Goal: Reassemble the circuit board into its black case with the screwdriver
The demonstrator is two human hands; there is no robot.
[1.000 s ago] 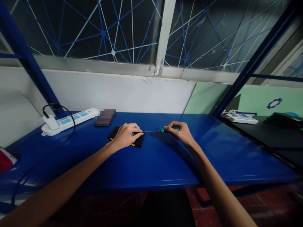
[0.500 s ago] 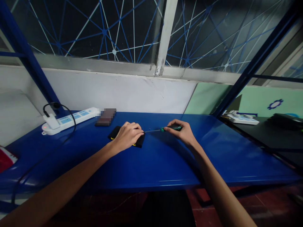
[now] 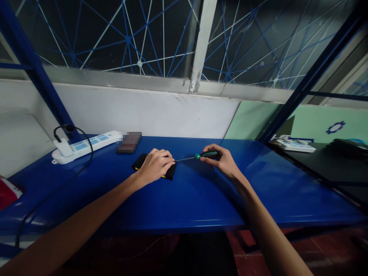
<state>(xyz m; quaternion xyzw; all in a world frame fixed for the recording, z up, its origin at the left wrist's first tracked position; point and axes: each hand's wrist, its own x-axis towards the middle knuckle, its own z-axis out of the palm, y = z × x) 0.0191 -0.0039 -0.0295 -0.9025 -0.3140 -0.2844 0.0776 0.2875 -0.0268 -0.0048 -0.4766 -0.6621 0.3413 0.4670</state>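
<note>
On the blue table, my left hand (image 3: pixel 156 165) is closed over a flat black object with yellow parts (image 3: pixel 169 173), whose kind I cannot make out because the hand covers its middle. My right hand (image 3: pixel 222 159) grips the green and black handle of a screwdriver (image 3: pixel 209 154). The screwdriver lies nearly level, its thin shaft pointing left. Its tip meets the right edge of the black object, beside my left thumb and fingertips; the exact contact is hidden.
A white power strip (image 3: pixel 94 141) with a plugged-in adapter and black cable (image 3: pixel 91 149) lies at the left back. Beside it is a dark, pixelated rectangular object (image 3: pixel 130 142). Blue posts (image 3: pixel 290 109) rise at both sides, and a red item (image 3: pixel 8 193) sits far left.
My right thumb and fingers have shifted slightly on the screwdriver, and more of its handle shows. The left hand and the black object stay in place.
</note>
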